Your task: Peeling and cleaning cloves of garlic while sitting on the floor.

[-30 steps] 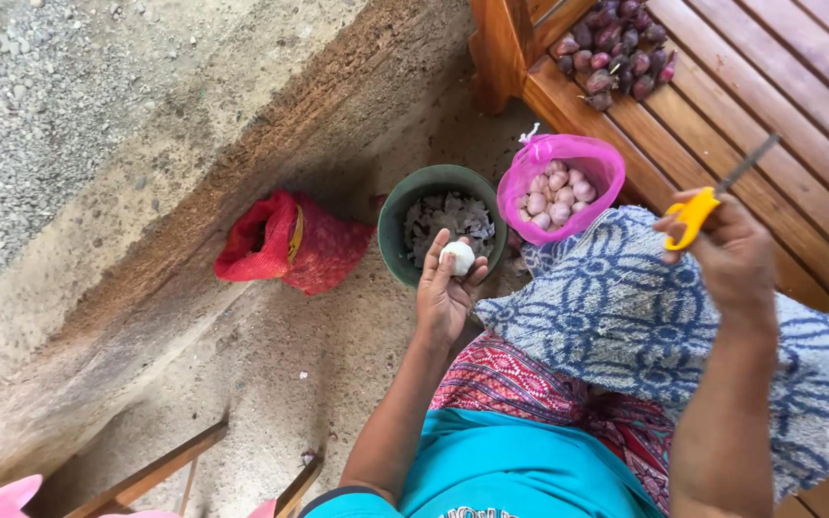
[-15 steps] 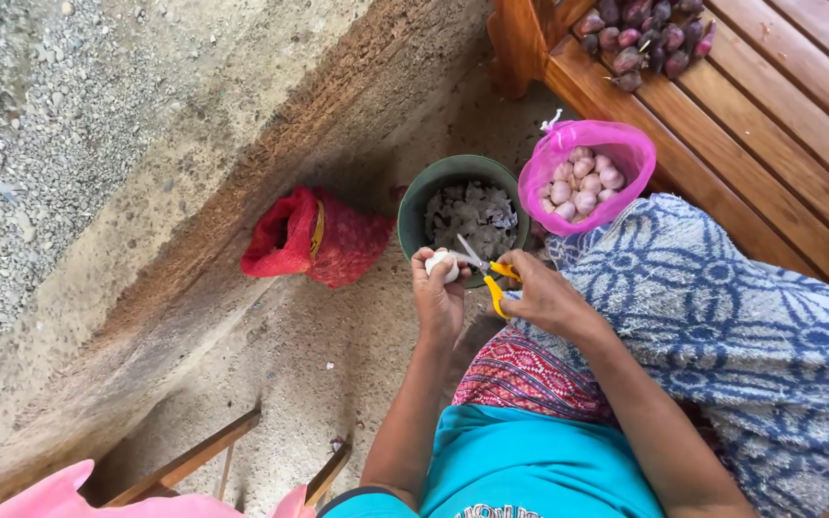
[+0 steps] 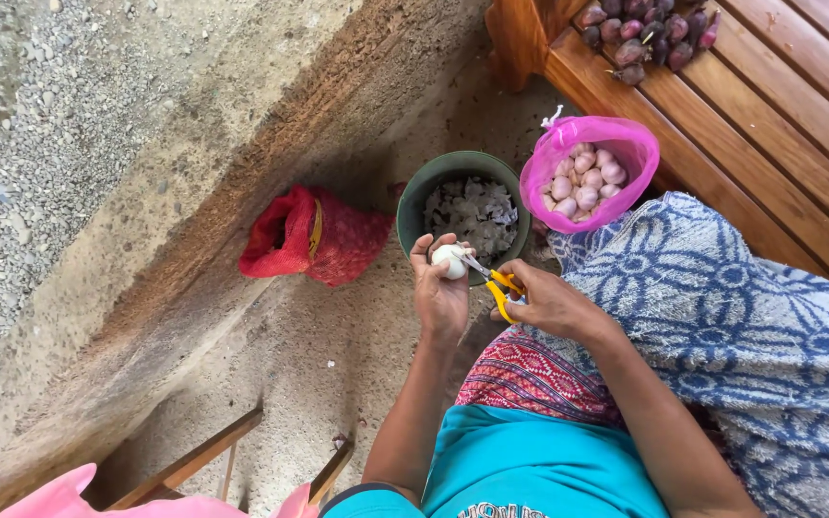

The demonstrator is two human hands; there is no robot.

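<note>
Head view: left hand (image 3: 440, 293) cupped around a white garlic bulb (image 3: 450, 260), held over the rim of a green bucket (image 3: 414, 197) of papery peelings. Right hand (image 3: 551, 302) closed on yellow-handled scissors (image 3: 497, 284), blades at the bulb. Probably light, firm, dry-skinned, a bit slippery; best pinched round the middle, fingers clear of the blades.
</note>
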